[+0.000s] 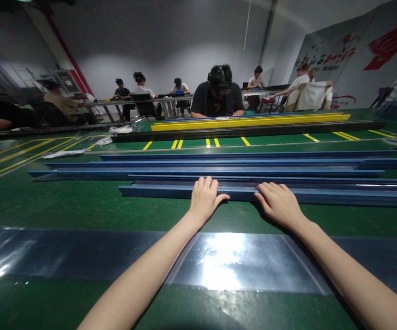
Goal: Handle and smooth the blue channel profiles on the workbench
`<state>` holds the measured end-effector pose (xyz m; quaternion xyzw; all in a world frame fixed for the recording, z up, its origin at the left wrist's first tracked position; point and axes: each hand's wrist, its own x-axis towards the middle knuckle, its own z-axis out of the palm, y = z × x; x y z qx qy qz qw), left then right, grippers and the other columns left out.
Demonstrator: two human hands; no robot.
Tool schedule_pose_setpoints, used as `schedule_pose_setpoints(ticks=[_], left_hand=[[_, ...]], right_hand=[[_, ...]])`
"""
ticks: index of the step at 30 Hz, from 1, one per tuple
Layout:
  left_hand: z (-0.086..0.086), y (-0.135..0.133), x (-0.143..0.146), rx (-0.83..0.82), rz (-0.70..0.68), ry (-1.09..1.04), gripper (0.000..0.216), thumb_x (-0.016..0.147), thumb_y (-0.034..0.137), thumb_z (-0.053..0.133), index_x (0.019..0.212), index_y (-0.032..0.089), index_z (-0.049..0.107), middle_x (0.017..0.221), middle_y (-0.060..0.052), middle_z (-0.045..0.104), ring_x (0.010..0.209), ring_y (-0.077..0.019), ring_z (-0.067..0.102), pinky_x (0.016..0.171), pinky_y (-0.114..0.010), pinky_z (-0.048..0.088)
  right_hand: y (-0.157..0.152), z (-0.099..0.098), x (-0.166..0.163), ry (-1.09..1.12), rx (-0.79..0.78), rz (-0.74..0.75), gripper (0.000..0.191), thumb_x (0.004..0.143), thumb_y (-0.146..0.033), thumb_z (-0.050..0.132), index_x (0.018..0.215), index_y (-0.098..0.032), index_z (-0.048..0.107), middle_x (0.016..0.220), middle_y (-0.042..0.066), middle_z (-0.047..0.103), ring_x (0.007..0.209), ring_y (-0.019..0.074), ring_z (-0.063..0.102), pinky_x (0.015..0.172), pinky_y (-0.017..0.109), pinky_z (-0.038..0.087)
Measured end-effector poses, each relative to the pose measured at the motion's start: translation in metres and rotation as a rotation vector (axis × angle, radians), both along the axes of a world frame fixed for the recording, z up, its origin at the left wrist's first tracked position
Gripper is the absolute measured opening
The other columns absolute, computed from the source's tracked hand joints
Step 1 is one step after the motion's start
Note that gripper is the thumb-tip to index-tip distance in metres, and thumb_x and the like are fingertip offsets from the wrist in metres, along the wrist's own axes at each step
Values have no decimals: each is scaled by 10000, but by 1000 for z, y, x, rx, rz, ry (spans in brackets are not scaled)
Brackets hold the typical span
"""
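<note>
While a green table fills the foreground, clear film crosses it; beyond, parallel to the far edge, lies the nearest blue channel, probably light, stiff and slippery, best held by its wall with hands apart; the left hand and right hand, both half-curled, hold that near wall, thumbs outside

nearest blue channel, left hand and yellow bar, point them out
Nearest blue channel [241,195], head view, on its near wall.
Left hand [203,196], head view, on its back.
Yellow bar [250,123], head view, about midway along.
</note>
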<state>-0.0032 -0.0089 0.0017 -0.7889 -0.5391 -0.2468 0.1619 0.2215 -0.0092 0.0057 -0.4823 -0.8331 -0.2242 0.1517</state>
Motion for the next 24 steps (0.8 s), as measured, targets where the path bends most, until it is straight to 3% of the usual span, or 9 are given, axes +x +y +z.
schedule_pose_setpoints(ticks=[24], left_hand=[[3, 1, 0, -4, 20, 53, 422, 741, 581, 480, 823, 172, 545, 836, -72, 540, 819, -219, 468, 683, -309, 357]], right_hand=[[0, 0, 0, 2, -13, -6, 315, 897, -319, 281, 778, -178, 537, 758, 55, 598, 723, 177, 480, 637, 297, 243]])
